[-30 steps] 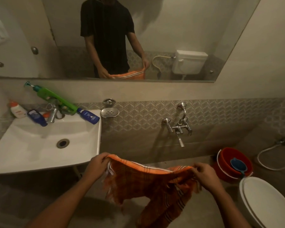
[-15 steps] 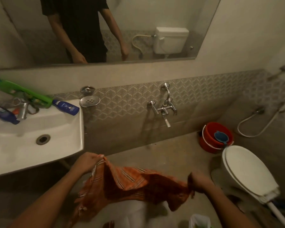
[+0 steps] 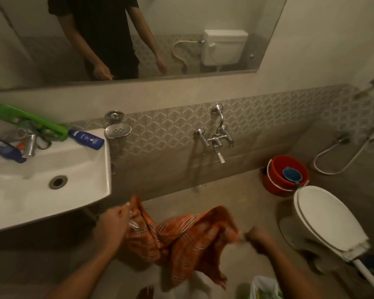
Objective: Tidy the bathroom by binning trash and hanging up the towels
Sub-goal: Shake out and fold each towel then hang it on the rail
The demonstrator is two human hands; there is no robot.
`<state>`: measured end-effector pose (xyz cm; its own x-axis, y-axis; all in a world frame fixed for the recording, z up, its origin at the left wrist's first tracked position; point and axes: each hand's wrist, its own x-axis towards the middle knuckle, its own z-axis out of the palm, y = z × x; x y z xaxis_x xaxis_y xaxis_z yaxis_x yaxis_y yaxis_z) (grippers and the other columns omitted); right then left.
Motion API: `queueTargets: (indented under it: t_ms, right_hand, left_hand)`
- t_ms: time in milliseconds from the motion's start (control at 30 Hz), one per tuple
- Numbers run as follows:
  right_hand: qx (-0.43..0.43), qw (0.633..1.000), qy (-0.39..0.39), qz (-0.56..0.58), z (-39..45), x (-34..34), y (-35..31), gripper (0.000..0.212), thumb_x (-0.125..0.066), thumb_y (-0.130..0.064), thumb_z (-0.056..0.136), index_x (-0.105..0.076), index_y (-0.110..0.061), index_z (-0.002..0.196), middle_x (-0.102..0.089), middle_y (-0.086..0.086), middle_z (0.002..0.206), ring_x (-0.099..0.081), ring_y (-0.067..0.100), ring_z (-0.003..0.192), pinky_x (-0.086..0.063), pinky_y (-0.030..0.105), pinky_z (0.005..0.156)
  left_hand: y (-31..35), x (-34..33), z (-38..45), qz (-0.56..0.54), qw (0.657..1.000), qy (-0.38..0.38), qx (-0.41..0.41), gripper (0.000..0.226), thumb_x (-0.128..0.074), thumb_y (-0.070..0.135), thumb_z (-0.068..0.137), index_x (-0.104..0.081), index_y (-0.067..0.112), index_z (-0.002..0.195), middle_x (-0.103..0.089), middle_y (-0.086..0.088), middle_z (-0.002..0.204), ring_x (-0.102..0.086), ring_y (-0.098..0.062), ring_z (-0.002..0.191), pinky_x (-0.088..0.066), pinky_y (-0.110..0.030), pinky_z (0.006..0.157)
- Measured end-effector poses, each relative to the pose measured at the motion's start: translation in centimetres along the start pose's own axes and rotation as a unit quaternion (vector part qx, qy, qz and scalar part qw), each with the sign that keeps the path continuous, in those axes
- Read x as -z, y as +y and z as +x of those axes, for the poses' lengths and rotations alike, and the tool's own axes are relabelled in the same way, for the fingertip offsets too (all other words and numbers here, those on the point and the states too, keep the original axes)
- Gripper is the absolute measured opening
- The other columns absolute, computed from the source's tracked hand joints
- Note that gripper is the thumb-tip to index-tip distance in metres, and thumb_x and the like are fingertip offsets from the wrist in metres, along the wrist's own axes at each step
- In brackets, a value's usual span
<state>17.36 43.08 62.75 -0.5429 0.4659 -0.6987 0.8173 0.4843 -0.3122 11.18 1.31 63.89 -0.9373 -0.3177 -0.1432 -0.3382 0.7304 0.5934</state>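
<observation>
An orange checked towel hangs crumpled between my two hands, low over the bathroom floor. My left hand grips its left corner just below the front edge of the white sink. My right hand, blurred by motion, is closed on the towel's right edge. The towel's lower end droops toward the bottom of the view. A white plastic bag with something green inside pokes in at the bottom edge, right of the towel.
Bottles lie on the sink's back ledge: a green one and a blue one. A wall tap juts out mid-wall. A red bucket holds a blue mug. The closed white toilet sits at right.
The towel went from stretched wide at sink height to slack and bunched lower down. Both hands dropped and came closer together. The view tilted down and right, bringing the toilet and bag in.
</observation>
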Motion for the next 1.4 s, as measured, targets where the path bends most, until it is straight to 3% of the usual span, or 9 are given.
queueTargets:
  t_ms: [200,367,600,733,867,1000,1200,1300,1400]
  right_hand:
    - [0.082,0.956,-0.028,-0.280,-2.8,-7.3,-3.6,0.036,-0.054,-0.014,0.089,-0.040,-0.015,0.057,-0.040,0.001,0.060,-0.063,0.025,0.079,-0.039,0.027,0.067]
    - [0.132,0.976,-0.052,-0.167,-3.3,-9.2,-6.1,0.029,-0.059,-0.032,0.081,-0.058,-0.011,0.062,-0.051,0.000,0.059,-0.059,0.022,0.065,-0.034,0.027,0.046]
    - [0.122,0.970,-0.182,0.103,-9.0,-8.4,-9.3,0.031,-0.063,-0.016,0.090,-0.059,-0.014,0.059,-0.049,0.003,0.053,-0.041,0.012,0.038,-0.032,0.022,0.043]
    - [0.071,0.953,-0.191,0.226,-9.6,-8.5,-9.6,0.028,-0.056,-0.011,0.095,-0.063,-0.010,0.068,-0.050,0.005,0.051,-0.040,0.013,0.037,-0.030,0.019,0.040]
    - [0.033,0.935,-0.090,0.341,-8.1,-7.9,-8.4,0.031,-0.057,-0.022,0.100,-0.062,-0.009,0.073,-0.054,0.006,0.056,-0.044,0.013,0.039,-0.032,0.022,0.038]
    - [0.095,0.982,0.031,0.162,-6.2,-8.1,-6.5,0.040,-0.059,-0.031,0.096,-0.064,-0.011,0.061,-0.059,0.006,0.059,-0.061,0.027,0.056,-0.048,0.031,0.057]
    - [0.172,0.962,-0.152,0.149,-9.1,-11.4,-8.4,0.050,-0.064,-0.020,0.093,-0.058,-0.019,0.044,-0.051,-0.006,0.048,-0.044,0.007,0.044,-0.035,0.025,0.051]
    - [0.169,0.944,-0.181,0.216,-10.1,-12.2,-9.6,0.032,-0.063,-0.026,0.095,-0.074,-0.016,0.067,-0.071,0.005,0.067,-0.062,0.014,0.059,-0.046,0.026,0.055]
    - [0.182,0.899,-0.223,0.332,-10.8,-12.0,-10.0,0.031,-0.061,-0.025,0.093,-0.074,0.003,0.098,-0.072,0.021,0.090,-0.065,0.023,0.075,-0.052,0.031,0.067]
  left_hand:
    - [0.2,-2.3,-3.1,-0.047,0.997,-0.055,0.024,0.039,-0.049,0.040,0.104,-0.071,0.017,0.081,-0.066,-0.003,0.079,-0.056,-0.015,0.068,-0.039,-0.028,0.060]
    - [0.2,-4.1,-2.8,-0.084,0.992,-0.085,-0.032,0.039,-0.054,0.040,0.101,-0.061,0.023,0.066,-0.056,-0.001,0.086,-0.059,-0.020,0.080,-0.043,-0.035,0.074]
    - [2.4,-6.2,-4.5,-0.146,0.966,-0.176,-0.118,0.045,-0.054,0.057,0.091,-0.071,0.019,0.073,-0.070,0.004,0.069,-0.067,-0.009,0.069,-0.053,-0.042,0.068]
    - [3.8,-5.8,-4.5,-0.105,0.984,-0.105,-0.103,0.034,-0.067,0.048,0.090,-0.070,0.023,0.067,-0.066,0.007,0.062,-0.062,-0.004,0.061,-0.050,-0.036,0.060]
    - [3.8,-5.2,-3.5,-0.132,0.989,-0.039,-0.051,0.049,-0.064,0.045,0.094,-0.063,0.010,0.060,-0.060,-0.002,0.053,-0.059,-0.013,0.054,-0.042,-0.034,0.054]
    - [1.7,-6.1,-2.0,-0.171,0.983,-0.058,0.044,0.053,-0.062,0.045,0.096,-0.068,0.004,0.062,-0.065,-0.011,0.060,-0.064,-0.027,0.063,-0.050,-0.040,0.065]
    - [3.2,-8.1,-5.0,-0.238,0.947,-0.208,-0.064,0.025,-0.074,0.032,0.090,-0.079,0.016,0.071,-0.074,0.000,0.069,-0.068,-0.008,0.069,-0.054,-0.033,0.070]
    - [3.9,-7.8,-5.3,-0.247,0.940,-0.200,-0.128,0.024,-0.073,0.031,0.089,-0.077,0.023,0.067,-0.067,-0.003,0.071,-0.063,-0.009,0.072,-0.048,-0.030,0.070]
    - [3.8,-5.6,-4.0,-0.247,0.919,-0.259,-0.167,0.033,-0.065,0.058,0.087,-0.078,0.029,0.078,-0.068,-0.001,0.078,-0.063,-0.006,0.076,-0.049,-0.029,0.072]
